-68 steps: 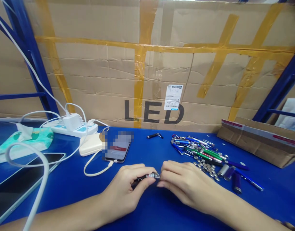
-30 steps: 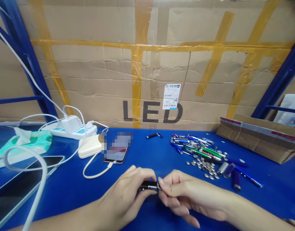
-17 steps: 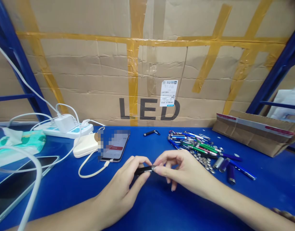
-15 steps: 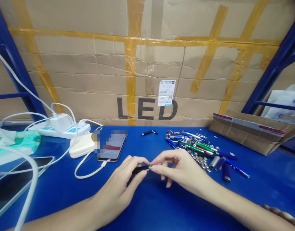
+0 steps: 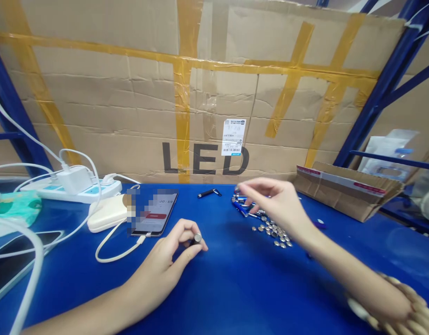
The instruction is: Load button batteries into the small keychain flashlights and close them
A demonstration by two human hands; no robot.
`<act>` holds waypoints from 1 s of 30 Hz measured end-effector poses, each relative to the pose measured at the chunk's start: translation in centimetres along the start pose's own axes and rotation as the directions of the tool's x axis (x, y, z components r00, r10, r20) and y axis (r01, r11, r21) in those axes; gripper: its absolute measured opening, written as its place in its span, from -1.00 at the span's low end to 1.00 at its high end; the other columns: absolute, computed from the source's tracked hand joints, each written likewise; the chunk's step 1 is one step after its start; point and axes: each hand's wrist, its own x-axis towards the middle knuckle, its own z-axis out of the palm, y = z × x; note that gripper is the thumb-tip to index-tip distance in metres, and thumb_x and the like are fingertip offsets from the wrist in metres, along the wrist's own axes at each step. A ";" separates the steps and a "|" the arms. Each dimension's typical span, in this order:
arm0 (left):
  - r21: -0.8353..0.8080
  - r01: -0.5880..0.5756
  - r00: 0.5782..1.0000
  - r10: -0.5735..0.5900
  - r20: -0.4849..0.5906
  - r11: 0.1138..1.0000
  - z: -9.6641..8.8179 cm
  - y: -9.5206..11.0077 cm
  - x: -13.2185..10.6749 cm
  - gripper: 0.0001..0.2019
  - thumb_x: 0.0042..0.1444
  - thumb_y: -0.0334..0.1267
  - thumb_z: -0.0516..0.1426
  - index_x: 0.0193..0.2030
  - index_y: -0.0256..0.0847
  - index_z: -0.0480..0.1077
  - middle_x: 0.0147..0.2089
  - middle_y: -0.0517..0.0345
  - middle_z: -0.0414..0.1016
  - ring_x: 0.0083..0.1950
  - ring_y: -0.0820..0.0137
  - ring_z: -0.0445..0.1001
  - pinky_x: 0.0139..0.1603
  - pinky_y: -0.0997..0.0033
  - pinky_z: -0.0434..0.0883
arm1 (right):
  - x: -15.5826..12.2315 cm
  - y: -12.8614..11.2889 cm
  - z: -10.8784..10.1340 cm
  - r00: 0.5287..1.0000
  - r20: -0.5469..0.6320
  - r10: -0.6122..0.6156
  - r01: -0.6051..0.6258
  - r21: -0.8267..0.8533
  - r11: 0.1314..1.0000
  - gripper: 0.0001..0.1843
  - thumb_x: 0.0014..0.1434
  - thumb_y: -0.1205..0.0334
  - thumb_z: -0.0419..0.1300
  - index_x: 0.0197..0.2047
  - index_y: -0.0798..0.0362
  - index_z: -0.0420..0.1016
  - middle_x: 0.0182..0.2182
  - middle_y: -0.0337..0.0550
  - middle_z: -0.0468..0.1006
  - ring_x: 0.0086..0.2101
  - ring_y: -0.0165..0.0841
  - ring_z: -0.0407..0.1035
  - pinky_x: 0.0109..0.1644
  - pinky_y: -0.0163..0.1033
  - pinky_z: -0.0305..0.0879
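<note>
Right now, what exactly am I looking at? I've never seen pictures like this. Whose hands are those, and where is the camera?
These are a person's own two bare hands; there is no machine here. The picture comes from a camera worn on the person's head, looking forward and down. On the blue table lie a phone with a blurred screen, a heap of small pen-shaped tubes, and many little round button batteries. The left hand pinches a small metal-ended piece in its fingers. The right hand reaches out just above the heap.
</note>
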 end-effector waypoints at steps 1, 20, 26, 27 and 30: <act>-0.015 0.011 1.000 -0.011 -0.012 1.000 0.0 -0.1 0.1 -0.97 0.23 -0.24 -0.07 -0.23 -0.10 0.11 -0.24 0.25 0.46 -0.16 0.40 0.38 -0.09 0.42 0.21 | 0.7 0.3 -1.0 0.996 -0.070 -0.047 0.036 -0.153 0.988 -0.68 0.02 0.02 0.20 -0.33 0.12 0.56 -0.51 -0.13 0.55 -0.58 -0.41 0.38 -0.54 -0.33 0.35; -0.048 0.051 0.995 -0.055 -0.086 0.998 0.1 -0.3 0.4 -0.90 0.19 -0.18 -0.03 -0.23 -0.10 0.10 -0.35 0.26 0.43 -0.26 0.39 0.33 -0.16 0.39 0.19 | 2.3 3.2 -4.0 0.876 0.218 0.431 0.040 -0.922 0.385 -0.85 -0.15 0.28 0.30 -0.41 -0.06 0.59 -0.38 -0.25 0.59 -0.33 -0.30 0.46 -0.41 -0.36 0.26; -0.054 0.042 0.996 -0.046 -0.080 0.998 0.1 -0.2 0.4 -0.92 0.20 -0.19 -0.04 -0.24 -0.10 0.10 -0.36 0.26 0.41 -0.25 0.39 0.33 -0.18 0.39 0.20 | 2.2 3.6 -3.4 0.870 0.206 0.448 0.033 -0.931 0.363 -0.87 -0.10 0.29 0.26 -0.39 -0.02 0.59 -0.33 -0.16 0.59 -0.31 -0.26 0.46 -0.37 -0.33 0.27; -0.049 0.043 0.996 -0.047 -0.080 0.998 0.1 -0.2 0.4 -0.92 0.20 -0.19 -0.04 -0.24 -0.10 0.10 -0.35 0.25 0.41 -0.25 0.39 0.33 -0.19 0.40 0.20 | 2.3 3.6 -3.3 0.873 0.204 0.443 0.033 -0.931 0.364 -0.86 -0.09 0.27 0.26 -0.38 -0.03 0.59 -0.32 -0.16 0.58 -0.29 -0.25 0.46 -0.36 -0.32 0.28; -0.040 0.054 0.995 -0.057 -0.084 0.998 0.1 -0.2 0.4 -0.92 0.20 -0.18 -0.04 -0.24 -0.10 0.11 -0.34 0.24 0.41 -0.25 0.38 0.33 -0.23 0.40 0.20 | 2.3 3.5 -3.1 0.880 0.210 0.426 0.037 -0.925 0.379 -0.86 -0.07 0.21 0.26 -0.36 -0.06 0.59 -0.30 -0.18 0.58 -0.27 -0.24 0.46 -0.32 -0.31 0.28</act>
